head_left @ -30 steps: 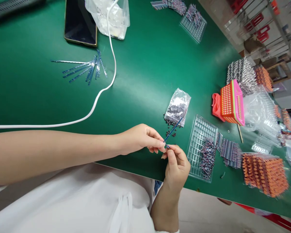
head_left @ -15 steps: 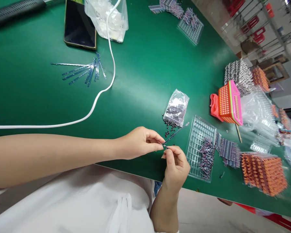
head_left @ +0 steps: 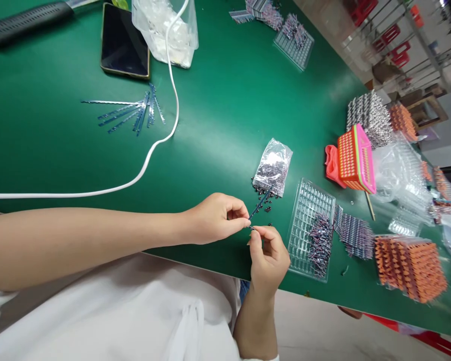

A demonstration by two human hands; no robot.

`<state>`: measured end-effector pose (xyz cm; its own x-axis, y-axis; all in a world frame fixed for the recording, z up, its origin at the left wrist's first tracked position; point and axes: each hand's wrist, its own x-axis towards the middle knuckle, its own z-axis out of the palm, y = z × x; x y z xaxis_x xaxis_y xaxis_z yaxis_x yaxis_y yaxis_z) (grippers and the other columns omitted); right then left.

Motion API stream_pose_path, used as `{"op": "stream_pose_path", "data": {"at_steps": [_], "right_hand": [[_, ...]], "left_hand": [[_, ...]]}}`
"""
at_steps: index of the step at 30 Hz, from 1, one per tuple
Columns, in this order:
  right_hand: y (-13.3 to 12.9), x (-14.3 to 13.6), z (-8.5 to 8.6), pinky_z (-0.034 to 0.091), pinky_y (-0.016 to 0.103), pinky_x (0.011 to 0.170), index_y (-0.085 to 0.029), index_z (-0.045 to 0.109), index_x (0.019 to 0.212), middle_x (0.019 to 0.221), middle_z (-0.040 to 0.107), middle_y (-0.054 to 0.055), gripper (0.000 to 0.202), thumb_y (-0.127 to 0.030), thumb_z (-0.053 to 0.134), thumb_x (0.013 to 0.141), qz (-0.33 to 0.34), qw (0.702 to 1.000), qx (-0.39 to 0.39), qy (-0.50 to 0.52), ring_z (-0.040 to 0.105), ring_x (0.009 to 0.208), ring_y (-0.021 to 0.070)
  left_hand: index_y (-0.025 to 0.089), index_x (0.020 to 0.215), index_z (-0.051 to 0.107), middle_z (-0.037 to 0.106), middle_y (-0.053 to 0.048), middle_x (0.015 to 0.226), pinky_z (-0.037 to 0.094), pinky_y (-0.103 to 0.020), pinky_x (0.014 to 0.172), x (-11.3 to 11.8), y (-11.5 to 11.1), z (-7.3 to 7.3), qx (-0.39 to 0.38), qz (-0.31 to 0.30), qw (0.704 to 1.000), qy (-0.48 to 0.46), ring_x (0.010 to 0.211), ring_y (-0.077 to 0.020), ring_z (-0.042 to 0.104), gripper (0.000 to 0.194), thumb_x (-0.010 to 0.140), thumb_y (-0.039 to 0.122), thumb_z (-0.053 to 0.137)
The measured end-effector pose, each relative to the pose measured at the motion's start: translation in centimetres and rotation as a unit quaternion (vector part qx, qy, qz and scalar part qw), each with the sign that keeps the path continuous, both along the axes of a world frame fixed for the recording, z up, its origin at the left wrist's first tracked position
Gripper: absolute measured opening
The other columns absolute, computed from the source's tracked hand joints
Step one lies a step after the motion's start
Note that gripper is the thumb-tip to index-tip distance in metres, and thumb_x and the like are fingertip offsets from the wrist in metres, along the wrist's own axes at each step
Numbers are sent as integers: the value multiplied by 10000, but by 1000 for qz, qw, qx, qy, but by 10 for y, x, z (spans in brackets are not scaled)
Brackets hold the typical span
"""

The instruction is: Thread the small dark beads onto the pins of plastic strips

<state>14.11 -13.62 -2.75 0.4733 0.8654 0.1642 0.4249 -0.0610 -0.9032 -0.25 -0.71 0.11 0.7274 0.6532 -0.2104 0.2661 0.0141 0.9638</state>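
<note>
Both hands meet at lower centre: left hand (head_left: 218, 219) pinching the thin blue strip (head_left: 258, 204), right hand (head_left: 268, 253) pinching something tiny at its end, best kept low over the table (head_left: 218, 125).

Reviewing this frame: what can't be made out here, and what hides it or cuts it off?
All in the head view:
- What the right hand pinches: too small, covered by its fingers.
- Near end of the thin blue strip: hidden inside the left hand.
- Parts in the clear tray: too small to identify.
- Small bag contents: glare on the plastic.
- Black object: cut off by the top-left edge.
</note>
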Motion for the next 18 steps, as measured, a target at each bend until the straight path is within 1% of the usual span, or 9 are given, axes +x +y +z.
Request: {"op": "stream_pose_path", "data": {"at_steps": [4,8,14,16,18], "right_hand": [[2,-3,0,483,275,616,-216,671,912,779,638,7,70,-169,632,878,15,997,39,-62,586,688,130],[4,-5,1,492,260,614,-229,650,943,768,633,-6,136,-119,626,868,18,989,63,-133,578,659,112],[9,-9,-2,499,234,566,-224,616,926,716,627,-19,106,-132,620,872,11,970,109,-217,590,613,103],[10,-12,-4,499,230,566,-224,615,920,696,622,-22,111,-124,619,871,12,966,121,-230,587,607,101],[10,-14,-4,501,228,569,-223,617,923,693,624,-22,120,-115,618,869,7,963,130,-238,583,603,99]], "left_hand": [[163,692,666,667,-15,725,431,-229,628,0,-2,2,42,30,998,-21,662,-129,584,161,815,257,624],[168,684,656,673,-22,748,446,-231,658,-1,-4,1,82,41,995,-27,697,-136,612,173,827,252,607],[176,696,650,656,-14,722,443,-240,656,-1,-8,-10,170,52,982,-55,690,-138,603,221,869,281,562],[179,699,650,661,-13,729,445,-245,667,0,-8,-13,178,57,981,-44,697,-142,604,223,871,295,567],[184,713,663,675,-12,749,448,-248,681,0,-7,-13,161,67,984,-21,710,-149,609,225,865,332,587]]}}
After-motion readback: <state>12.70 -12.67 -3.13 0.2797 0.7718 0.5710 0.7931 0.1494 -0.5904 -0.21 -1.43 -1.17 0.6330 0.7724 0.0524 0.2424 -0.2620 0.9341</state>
